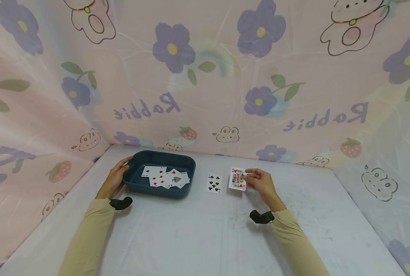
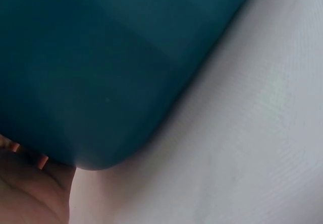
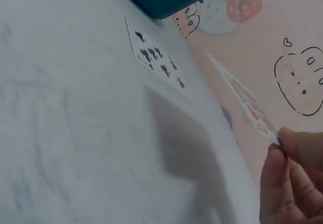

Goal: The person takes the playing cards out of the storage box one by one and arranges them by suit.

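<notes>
My right hand (image 1: 263,187) pinches a king of hearts playing card (image 1: 237,178) by its right edge, between thumb and fingers. In the right wrist view, that card (image 3: 247,103) is held up above the table, and its shadow falls below. Just left of it, a clubs card (image 1: 213,184) lies face up on the table. My left hand (image 1: 113,179) grips the left end of a dark teal tray (image 1: 160,193). Inside the tray are several overlapping face-up cards, among them an ace of spades (image 1: 176,179) and a diamonds card (image 1: 155,181).
A white cloth covers the table (image 1: 177,237). Printed curtains with flowers and rabbits (image 1: 205,96) stand close behind and at both sides. Each wrist carries a black camera mount, the left mount (image 1: 121,203) near the tray's front corner.
</notes>
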`<state>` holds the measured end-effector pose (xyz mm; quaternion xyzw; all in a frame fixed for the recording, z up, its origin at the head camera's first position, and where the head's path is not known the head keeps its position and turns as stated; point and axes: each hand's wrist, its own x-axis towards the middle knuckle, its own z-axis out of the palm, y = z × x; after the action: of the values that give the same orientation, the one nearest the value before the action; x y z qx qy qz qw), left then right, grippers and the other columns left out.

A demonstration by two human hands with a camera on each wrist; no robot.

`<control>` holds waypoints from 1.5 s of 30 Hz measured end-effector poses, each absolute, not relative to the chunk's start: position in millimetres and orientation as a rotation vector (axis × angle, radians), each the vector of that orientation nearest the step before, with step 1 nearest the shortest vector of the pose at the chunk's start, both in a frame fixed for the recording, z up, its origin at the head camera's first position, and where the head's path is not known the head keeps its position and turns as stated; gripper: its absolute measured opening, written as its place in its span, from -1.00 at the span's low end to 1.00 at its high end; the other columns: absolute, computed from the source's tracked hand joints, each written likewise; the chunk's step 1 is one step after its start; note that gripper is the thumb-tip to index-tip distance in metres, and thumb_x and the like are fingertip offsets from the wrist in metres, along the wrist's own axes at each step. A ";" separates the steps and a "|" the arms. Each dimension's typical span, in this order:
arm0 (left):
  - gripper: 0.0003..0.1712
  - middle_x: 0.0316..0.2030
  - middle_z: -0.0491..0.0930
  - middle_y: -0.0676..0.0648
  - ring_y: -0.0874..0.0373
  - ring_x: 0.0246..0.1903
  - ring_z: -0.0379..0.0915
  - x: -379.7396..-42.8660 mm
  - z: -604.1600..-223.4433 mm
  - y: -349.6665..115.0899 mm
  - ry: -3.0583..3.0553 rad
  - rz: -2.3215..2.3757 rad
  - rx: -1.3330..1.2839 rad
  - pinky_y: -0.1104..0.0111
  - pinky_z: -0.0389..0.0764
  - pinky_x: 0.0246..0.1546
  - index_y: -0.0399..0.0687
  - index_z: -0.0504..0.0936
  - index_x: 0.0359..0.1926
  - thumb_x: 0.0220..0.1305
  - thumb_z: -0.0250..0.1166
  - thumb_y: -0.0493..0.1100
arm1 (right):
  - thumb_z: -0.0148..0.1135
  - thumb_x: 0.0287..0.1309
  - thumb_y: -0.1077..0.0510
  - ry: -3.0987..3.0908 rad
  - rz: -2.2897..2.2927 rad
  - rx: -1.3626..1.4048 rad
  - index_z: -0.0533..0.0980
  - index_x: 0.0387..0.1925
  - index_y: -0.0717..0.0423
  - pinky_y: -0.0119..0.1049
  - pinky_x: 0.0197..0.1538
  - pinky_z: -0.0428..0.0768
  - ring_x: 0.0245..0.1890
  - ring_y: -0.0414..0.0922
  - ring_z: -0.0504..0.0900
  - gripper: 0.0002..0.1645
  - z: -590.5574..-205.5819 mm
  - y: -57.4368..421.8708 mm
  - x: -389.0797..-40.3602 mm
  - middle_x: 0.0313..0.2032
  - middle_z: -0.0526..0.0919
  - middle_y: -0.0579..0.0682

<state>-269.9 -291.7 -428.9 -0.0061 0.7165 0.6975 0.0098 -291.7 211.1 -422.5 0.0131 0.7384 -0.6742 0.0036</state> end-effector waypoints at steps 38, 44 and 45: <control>-0.42 0.50 -0.29 -0.16 -0.14 0.39 -0.16 -273.4 -428.0 -297.5 2.103 2.248 -0.066 0.17 0.19 0.26 -0.02 -0.01 0.52 0.56 -0.24 -0.21 | 0.46 0.00 0.26 2.773 -1.561 0.026 0.60 -0.13 0.31 -0.35 -0.33 0.55 -0.39 -0.15 0.65 -0.64 -447.3 210.2 -304.7 -0.37 0.70 0.05; -0.43 0.49 -0.23 -0.18 -0.12 0.35 -0.08 -273.3 -428.5 -299.8 2.072 2.266 -0.067 0.40 0.41 0.03 -0.05 0.00 0.52 0.56 -0.20 -0.20 | 0.43 0.01 0.27 2.791 -1.539 0.033 0.61 -0.15 0.33 -0.35 -0.35 0.57 -0.44 -0.18 0.64 -0.67 -447.2 208.8 -303.1 -0.39 0.69 0.05; -0.43 0.50 -0.23 -0.17 -0.11 0.35 -0.08 -273.3 -428.8 -299.8 2.070 2.270 -0.070 0.40 0.40 0.04 -0.04 0.00 0.52 0.56 -0.19 -0.19 | 0.43 0.02 0.27 2.791 -1.544 0.038 0.62 -0.16 0.33 -0.36 -0.36 0.57 -0.45 -0.19 0.63 -0.68 -447.2 208.7 -302.9 -0.40 0.69 0.04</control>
<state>-273.3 -299.8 -428.8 -0.0227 0.6732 0.7383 0.0347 -302.9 208.7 -447.2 0.0119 0.8747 -0.4839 -0.0239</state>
